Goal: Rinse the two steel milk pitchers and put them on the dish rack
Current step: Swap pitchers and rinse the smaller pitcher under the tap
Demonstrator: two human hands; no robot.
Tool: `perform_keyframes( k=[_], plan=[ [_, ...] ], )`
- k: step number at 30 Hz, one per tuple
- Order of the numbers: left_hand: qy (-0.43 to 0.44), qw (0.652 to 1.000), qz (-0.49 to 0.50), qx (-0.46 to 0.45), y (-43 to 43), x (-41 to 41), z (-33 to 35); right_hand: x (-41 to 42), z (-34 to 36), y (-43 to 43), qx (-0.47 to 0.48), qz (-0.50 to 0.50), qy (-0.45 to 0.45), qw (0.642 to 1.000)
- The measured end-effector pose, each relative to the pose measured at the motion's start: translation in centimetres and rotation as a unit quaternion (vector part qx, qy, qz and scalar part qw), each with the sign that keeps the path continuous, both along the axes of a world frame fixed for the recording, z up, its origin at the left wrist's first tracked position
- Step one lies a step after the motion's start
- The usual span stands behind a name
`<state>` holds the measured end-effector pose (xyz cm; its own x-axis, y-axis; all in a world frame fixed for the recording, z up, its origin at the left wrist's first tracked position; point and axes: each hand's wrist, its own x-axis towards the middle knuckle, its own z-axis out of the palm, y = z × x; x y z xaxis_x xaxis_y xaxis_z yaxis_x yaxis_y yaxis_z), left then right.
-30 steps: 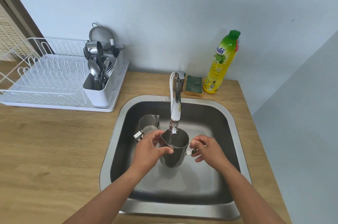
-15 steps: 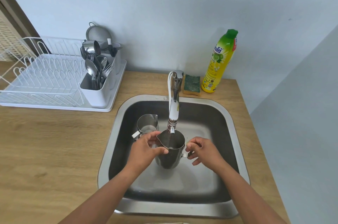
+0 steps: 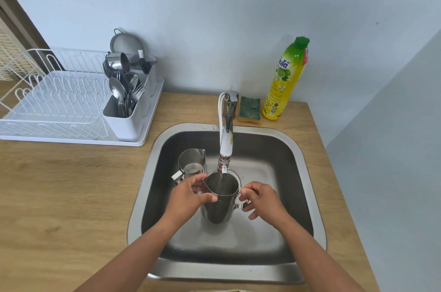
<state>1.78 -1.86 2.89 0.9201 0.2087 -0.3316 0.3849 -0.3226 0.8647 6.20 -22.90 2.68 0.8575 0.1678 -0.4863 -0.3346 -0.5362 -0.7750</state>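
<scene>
A steel milk pitcher (image 3: 220,205) is held upright over the steel sink (image 3: 296,153), right under the faucet (image 3: 225,146), and water runs into it. My left hand (image 3: 188,198) grips its rim and left side, thumb over the edge. My right hand (image 3: 261,198) pinches its handle on the right. A second, smaller steel pitcher (image 3: 191,163) stands on the sink floor at the left, just behind my left hand. The white dish rack (image 3: 57,105) sits on the wooden counter at the far left.
A white cutlery caddy (image 3: 126,120) full of spoons and forks stands at the rack's right end, with a strainer behind it. A green sponge (image 3: 249,108) and a yellow dish soap bottle (image 3: 285,81) stand behind the sink. A wall rises at the right.
Both hands keep their hold on the pitcher under the faucet. The water stream into it now shows; the view has shifted only slightly.
</scene>
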Motion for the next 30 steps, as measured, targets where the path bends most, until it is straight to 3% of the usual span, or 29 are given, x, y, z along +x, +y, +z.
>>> perform_keyframes(
  k=[17, 30],
  plan=[
    [0.104, 0.992, 0.027, -0.071, 0.4, 1.2, -1.3, -1.4, -0.6, 1.5, -0.138, 0.033, 0.043, 0.989],
    [0.153, 0.979, 0.028, -0.128, 0.6, 0.9, -2.7, -1.1, -0.8, 1.6, -0.106, 0.025, 0.118, 0.987]
  ],
)
